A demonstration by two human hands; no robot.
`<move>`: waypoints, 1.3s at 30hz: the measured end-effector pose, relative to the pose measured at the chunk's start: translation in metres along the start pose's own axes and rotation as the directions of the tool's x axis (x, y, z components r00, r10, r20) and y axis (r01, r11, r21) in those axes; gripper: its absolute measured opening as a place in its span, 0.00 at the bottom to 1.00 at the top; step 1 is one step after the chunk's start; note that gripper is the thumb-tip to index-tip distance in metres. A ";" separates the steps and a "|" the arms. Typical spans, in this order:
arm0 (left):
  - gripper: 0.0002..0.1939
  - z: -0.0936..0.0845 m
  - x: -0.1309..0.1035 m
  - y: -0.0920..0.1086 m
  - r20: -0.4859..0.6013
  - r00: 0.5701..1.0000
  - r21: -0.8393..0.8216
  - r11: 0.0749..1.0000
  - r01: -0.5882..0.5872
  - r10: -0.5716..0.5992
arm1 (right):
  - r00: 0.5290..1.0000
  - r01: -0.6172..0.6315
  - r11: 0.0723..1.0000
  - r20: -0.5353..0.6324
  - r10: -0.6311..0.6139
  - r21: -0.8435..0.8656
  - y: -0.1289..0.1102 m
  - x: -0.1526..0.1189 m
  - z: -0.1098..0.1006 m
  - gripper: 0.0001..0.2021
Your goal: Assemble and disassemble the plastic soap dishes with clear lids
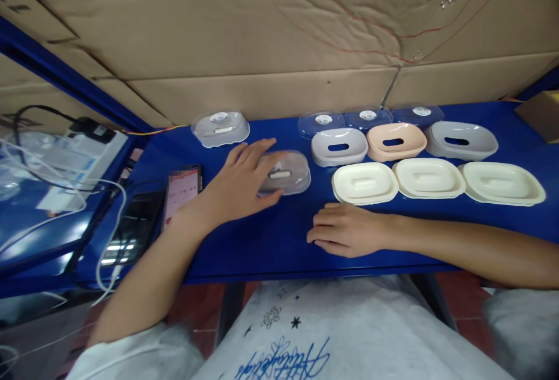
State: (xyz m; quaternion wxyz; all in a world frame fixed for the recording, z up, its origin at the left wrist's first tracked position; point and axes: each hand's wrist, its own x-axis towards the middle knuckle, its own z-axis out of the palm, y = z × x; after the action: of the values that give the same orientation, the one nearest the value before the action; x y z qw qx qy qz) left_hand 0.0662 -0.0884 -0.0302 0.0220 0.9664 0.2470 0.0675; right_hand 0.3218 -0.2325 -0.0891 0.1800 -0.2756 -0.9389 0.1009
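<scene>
My left hand [238, 185] is at the left end of a soap box with a clear lid [294, 173]. Its fingers are spread over and around that end, and the thumb lies along the near side; whether they press on the lid I cannot tell. My right hand [338, 230] rests on the blue table with its fingers curled in and nothing visible in them. Beyond it stand cream trays [364, 183] in a row. Behind these are soap box bodies with oval slots, one grey-white [339, 156], one peach [396, 150] and one grey [462, 148].
Clear lids [321, 127] with round stickers lie at the back. Another lidded soap box [225, 131] stands at the back left. A phone [186, 185] showing a timer, a dark device [135, 223], cables and a power strip [82, 164] occupy the left. Cardboard [244, 36] walls the rear.
</scene>
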 end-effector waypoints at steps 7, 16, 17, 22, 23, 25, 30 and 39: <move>0.21 0.008 0.011 -0.012 -0.087 0.996 0.099 0.994 0.036 -0.027 | 1.000 0.005 1.000 -0.011 -0.005 0.003 0.000 0.000 0.001 0.12; 0.25 0.023 0.010 -0.009 0.025 0.999 0.136 0.990 0.027 -0.031 | 1.000 0.000 1.000 -0.006 0.000 0.001 0.000 0.000 0.001 0.12; 0.26 0.025 0.009 -0.011 0.033 0.999 0.137 0.990 0.034 -0.039 | 1.000 0.000 1.000 -0.007 0.000 0.002 0.000 0.000 0.001 0.12; 0.28 0.029 0.008 -0.016 0.058 0.996 0.112 0.992 0.060 -0.067 | 1.000 0.009 1.000 -0.013 -0.009 0.002 0.000 0.000 0.002 0.12; 0.28 0.029 0.008 -0.016 0.063 0.996 0.104 0.993 0.062 -0.069 | 1.000 0.007 1.000 -0.008 -0.007 0.002 0.000 0.000 0.002 0.11; 0.27 0.029 0.008 -0.014 0.084 0.994 0.085 0.995 0.059 -0.066 | 1.000 -0.002 1.000 0.004 0.002 0.004 0.000 0.000 0.002 0.11; 0.27 0.030 0.008 -0.015 0.105 0.993 0.070 0.996 0.053 -0.060 | 1.000 -0.003 1.000 0.008 0.003 0.004 0.001 0.000 0.001 0.11; 0.25 0.035 0.010 0.031 0.145 0.960 -0.058 0.971 -0.232 0.238 | 0.960 0.095 0.974 -0.241 -0.145 -0.205 0.000 -0.008 0.001 0.09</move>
State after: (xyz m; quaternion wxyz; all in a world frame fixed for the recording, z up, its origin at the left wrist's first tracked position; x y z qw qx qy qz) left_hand 0.0949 -0.1114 -0.0610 0.0520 0.9905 0.1270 0.0013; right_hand 0.3274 -0.2367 -0.0927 0.2773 -0.2445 -0.9284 -0.0373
